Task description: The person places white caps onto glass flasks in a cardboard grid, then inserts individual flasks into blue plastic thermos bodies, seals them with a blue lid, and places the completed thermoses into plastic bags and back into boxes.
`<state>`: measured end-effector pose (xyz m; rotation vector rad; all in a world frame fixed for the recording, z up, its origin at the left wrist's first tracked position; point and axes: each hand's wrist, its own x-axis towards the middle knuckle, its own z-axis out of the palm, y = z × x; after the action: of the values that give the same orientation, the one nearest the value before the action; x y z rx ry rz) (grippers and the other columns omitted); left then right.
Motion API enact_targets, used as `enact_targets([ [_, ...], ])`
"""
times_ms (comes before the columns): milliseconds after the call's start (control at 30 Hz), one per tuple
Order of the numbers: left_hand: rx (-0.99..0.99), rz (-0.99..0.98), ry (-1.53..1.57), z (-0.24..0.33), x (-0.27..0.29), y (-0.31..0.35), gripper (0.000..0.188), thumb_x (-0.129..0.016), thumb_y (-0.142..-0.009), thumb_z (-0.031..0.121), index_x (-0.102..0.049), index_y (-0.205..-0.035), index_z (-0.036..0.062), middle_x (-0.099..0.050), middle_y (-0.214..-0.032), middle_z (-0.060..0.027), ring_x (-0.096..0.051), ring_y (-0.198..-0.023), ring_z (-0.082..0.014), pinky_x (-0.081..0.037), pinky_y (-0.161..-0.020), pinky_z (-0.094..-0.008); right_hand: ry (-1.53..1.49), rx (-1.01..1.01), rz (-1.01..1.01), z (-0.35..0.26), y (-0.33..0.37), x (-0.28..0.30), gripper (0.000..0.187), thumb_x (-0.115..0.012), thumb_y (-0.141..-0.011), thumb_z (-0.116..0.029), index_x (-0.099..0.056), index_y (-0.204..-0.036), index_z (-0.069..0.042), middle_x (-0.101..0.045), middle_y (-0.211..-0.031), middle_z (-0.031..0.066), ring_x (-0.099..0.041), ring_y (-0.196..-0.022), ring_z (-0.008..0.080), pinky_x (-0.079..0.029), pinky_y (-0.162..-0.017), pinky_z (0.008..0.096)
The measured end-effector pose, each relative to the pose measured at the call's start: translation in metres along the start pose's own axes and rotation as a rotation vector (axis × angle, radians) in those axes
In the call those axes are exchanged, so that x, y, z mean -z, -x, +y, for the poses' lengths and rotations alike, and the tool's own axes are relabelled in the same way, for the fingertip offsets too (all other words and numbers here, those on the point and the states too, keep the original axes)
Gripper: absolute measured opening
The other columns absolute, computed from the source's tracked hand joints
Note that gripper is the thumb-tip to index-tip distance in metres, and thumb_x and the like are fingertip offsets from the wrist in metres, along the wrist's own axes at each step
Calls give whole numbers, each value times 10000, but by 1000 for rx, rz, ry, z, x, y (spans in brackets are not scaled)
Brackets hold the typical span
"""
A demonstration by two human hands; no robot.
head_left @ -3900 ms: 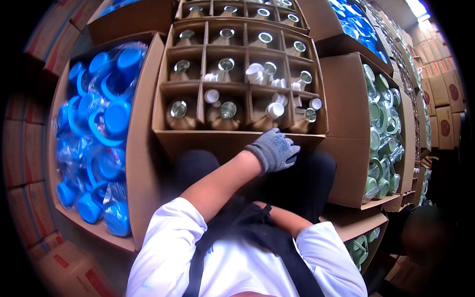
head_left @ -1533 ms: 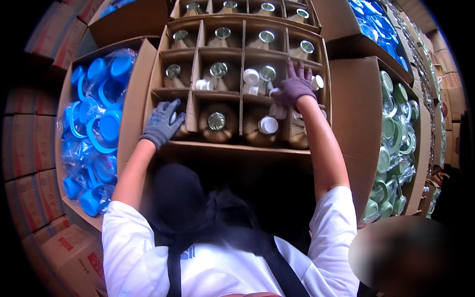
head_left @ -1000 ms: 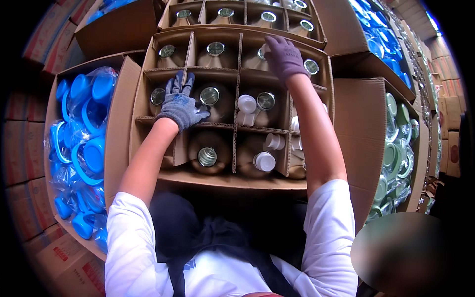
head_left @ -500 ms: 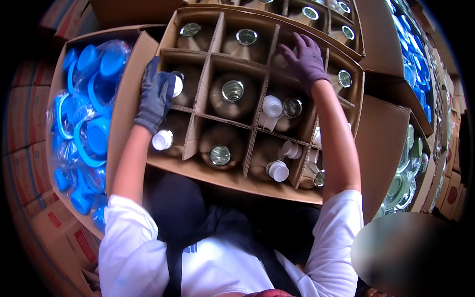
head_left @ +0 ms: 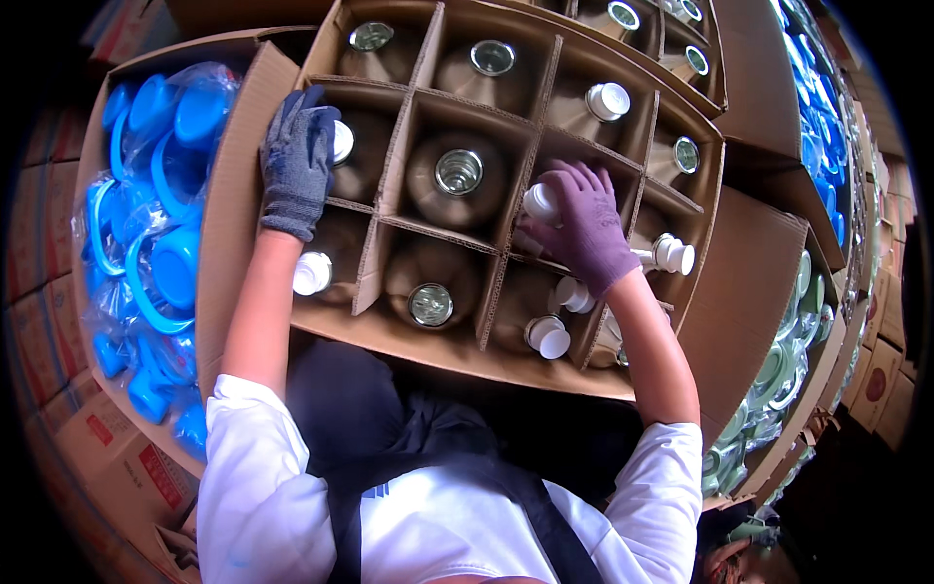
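Note:
Large clear glass bottles stand in the compartments of a divided cardboard box before me. My right hand, in a purple glove, has its thumb and fingers closed round a white cap in the middle row. The hand hides the bottle mouth there. My left hand, in a grey glove, is bent over the box's left wall, its fingers beside a white-capped bottle top. Another white cap sits on a far-row bottle. An uncapped bottle mouth is at the centre.
More white caps lie in the near compartments, and one is by the right divider. A box of bagged blue plastic parts stands left. Bagged green parts are at right. Another bottle box adjoins the far side.
My right hand has come nearer, from the far-row bottle, which now shows a white cap, to the loose cap in the middle row. My left hand has shifted slightly up and left.

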<state>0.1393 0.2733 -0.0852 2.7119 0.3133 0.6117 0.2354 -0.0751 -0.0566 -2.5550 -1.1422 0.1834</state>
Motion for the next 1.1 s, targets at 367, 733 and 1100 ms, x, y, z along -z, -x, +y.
enact_targets([
  [367,-7,-162,-110,-10,7,3,424,-423,-973,247,-449,-1382,139,-453,-1389,-174,-383,-1308,-349,-276,-1097,-448,-262,-229,-205,10,15,61,699,-672,-729,-193,-373,-1354,-103,-521,-1225,185,-580,-1070,374,-474,-916,417],
  [733,-527,-257,120,181,-20,3,376,-646,-790,373,-673,-955,36,-371,-1446,-186,-308,-1357,-353,-189,-1132,-516,260,-77,-541,1,-49,34,614,-455,-866,-634,-568,-1195,-129,-581,-1096,227,-577,-1037,388,-458,-900,457],
  [1100,-513,-185,9,200,-15,9,441,-676,-780,412,-630,-926,-3,-253,-1516,-202,-157,-1419,-379,-130,-1134,-528,-302,-174,114,19,-44,15,391,-521,-918,-441,-623,-1075,-98,-610,-1086,165,-581,-997,361,-483,-823,432],
])
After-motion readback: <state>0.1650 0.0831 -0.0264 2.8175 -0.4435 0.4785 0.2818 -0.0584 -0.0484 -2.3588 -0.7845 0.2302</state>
